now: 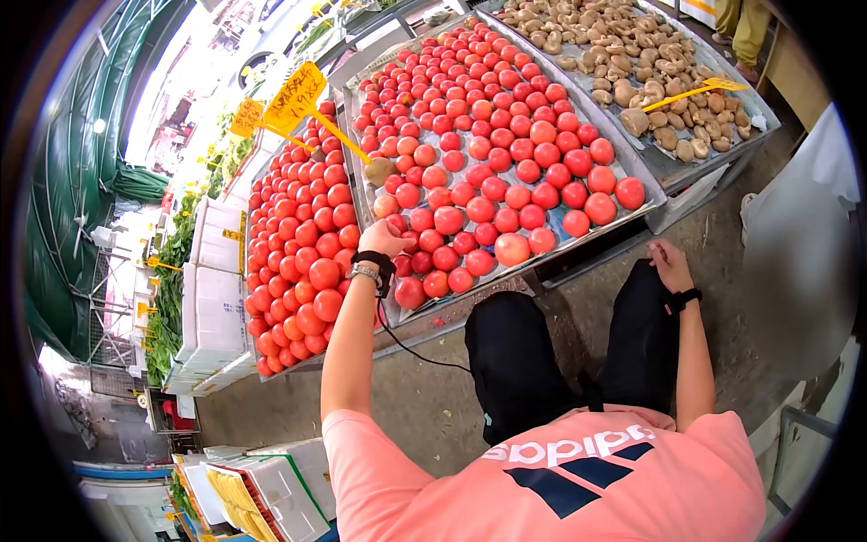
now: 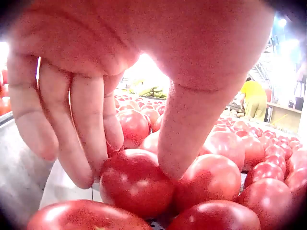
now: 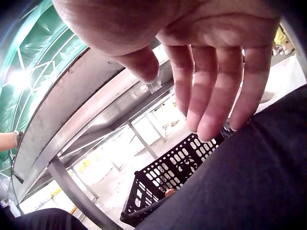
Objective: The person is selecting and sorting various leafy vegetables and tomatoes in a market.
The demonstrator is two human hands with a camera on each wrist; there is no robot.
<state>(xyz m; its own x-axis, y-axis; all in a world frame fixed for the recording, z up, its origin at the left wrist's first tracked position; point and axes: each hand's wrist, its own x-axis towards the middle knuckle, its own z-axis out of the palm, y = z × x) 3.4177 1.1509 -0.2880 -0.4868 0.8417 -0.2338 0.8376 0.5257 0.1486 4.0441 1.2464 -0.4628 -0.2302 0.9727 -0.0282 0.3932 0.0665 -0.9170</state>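
In the head view my left hand (image 1: 384, 239) reaches to the near left corner of a metal tray (image 1: 646, 176) full of red tomatoes. Seen from the left wrist, the thumb lies along the right side of one tomato (image 2: 137, 184) and the fingers along its left, pinching it where it sits among the others. More tomatoes (image 2: 207, 178) crowd round it. My right hand (image 1: 669, 266) is at my right knee with nothing in it. From the right wrist that hand (image 3: 211, 81) shows its fingers loosely bent, hanging close over the dark trouser leg (image 3: 240, 177).
Left of the tray stands a second heap of tomatoes (image 1: 298, 244). Mushrooms (image 1: 623, 63) fill a tray at the right. Yellow price signs (image 1: 293, 98) stick up from the produce. A black crate (image 3: 165, 172) sits under the stall; a cable (image 1: 411, 359) runs from the left wrist.
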